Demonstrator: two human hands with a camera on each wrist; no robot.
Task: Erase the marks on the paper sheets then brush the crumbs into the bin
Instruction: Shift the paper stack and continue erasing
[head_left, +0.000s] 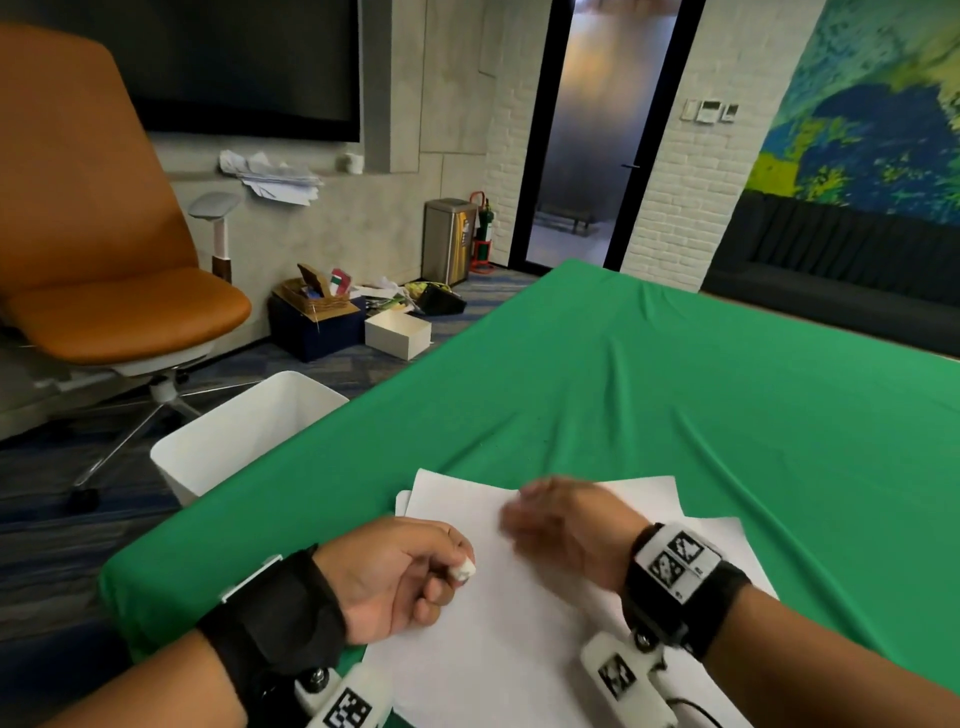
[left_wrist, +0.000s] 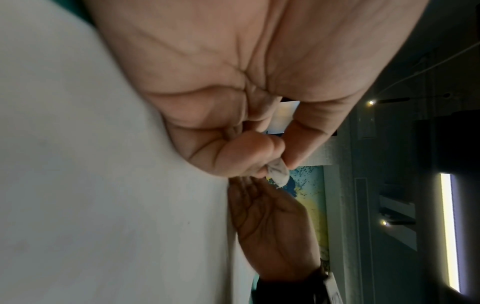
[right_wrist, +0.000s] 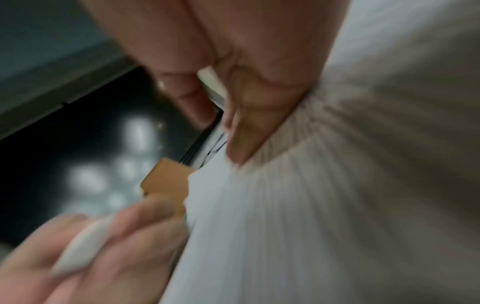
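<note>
Crosswise, eraser (head_left: 462, 569) tip toward right hand (head_left: 563, 530), pinched in left hand (head_left: 387, 574).

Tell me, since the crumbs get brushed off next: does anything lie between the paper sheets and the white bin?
Nothing visible does. Bare green cloth runs from the paper sheets to the table edge, with the white bin on the floor just beyond. Only the left hand, pinching the eraser, rests on that side.
</note>
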